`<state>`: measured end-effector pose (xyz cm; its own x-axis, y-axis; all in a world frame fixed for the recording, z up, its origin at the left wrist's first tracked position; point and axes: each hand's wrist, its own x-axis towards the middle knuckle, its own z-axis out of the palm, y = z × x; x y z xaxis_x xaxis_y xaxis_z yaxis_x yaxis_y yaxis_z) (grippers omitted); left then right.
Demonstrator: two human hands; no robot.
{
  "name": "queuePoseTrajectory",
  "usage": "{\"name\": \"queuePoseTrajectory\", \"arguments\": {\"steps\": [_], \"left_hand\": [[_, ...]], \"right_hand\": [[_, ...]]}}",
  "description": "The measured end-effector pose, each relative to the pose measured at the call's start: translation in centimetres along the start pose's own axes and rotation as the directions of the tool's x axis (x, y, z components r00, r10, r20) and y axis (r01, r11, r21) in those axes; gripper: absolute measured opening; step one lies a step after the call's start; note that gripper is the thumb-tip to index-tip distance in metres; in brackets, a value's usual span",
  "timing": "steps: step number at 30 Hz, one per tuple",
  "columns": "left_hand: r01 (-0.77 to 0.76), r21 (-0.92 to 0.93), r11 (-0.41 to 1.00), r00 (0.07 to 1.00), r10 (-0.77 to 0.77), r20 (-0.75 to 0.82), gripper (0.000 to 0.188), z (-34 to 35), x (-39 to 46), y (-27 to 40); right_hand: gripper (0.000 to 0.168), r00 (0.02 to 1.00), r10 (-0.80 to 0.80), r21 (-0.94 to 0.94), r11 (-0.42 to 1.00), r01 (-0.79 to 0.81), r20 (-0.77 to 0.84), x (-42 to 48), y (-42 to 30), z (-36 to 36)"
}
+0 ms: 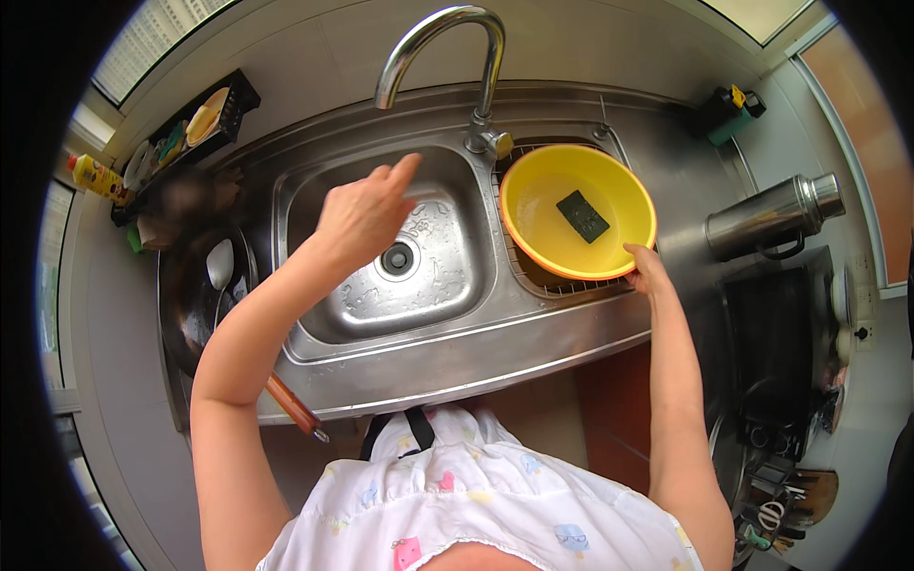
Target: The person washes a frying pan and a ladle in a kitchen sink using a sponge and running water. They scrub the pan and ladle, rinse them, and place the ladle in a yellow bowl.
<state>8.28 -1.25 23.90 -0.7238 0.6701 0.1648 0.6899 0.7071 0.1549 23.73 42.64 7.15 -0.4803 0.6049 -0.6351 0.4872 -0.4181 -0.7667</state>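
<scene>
Over the left basin of the steel sink, my left hand hangs with nothing in it, its index finger stretched out and the other fingers partly hidden. My right hand grips the lower right rim of a yellow plastic basin. That basin stands on a wire rack over the smaller right compartment. It holds water and a dark green scouring pad. Behind both hands rises a chrome faucet, its spout over the left basin; no water runs from it. Wet drops lie around the drain.
At left, a wok with a wooden handle holds a metal ladle. A black wall rack carries sponges above it. To the right lie a steel thermos and a black oven-like appliance. Scissors are at lower right.
</scene>
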Motion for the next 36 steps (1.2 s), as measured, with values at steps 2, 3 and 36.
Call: {"name": "queuePoseTrajectory", "arguments": {"steps": [2, 3, 36], "left_hand": [[0.061, -0.010, 0.998, 0.998, -0.061, -0.017, 0.057, -1.3, -2.3, -1.2], [0.105, -0.018, 0.994, 0.994, -0.106, -0.026, 0.057, -1.9, -3.9, -1.7], [-0.288, -0.363, 0.886, 0.953, 0.227, -0.201, 0.042, -15.1, -22.4, -8.5]], "right_hand": [[0.022, 0.997, 0.022, -0.059, 0.998, -0.018, 0.073, 0.8, -0.7, -1.3], [0.022, 0.995, 0.010, -0.085, 0.996, -0.001, 0.100, 0.3, -1.0, -1.3], [0.020, 0.858, -0.249, -0.088, 0.943, 0.320, 0.449, -33.6, -3.1, 10.8]]}}
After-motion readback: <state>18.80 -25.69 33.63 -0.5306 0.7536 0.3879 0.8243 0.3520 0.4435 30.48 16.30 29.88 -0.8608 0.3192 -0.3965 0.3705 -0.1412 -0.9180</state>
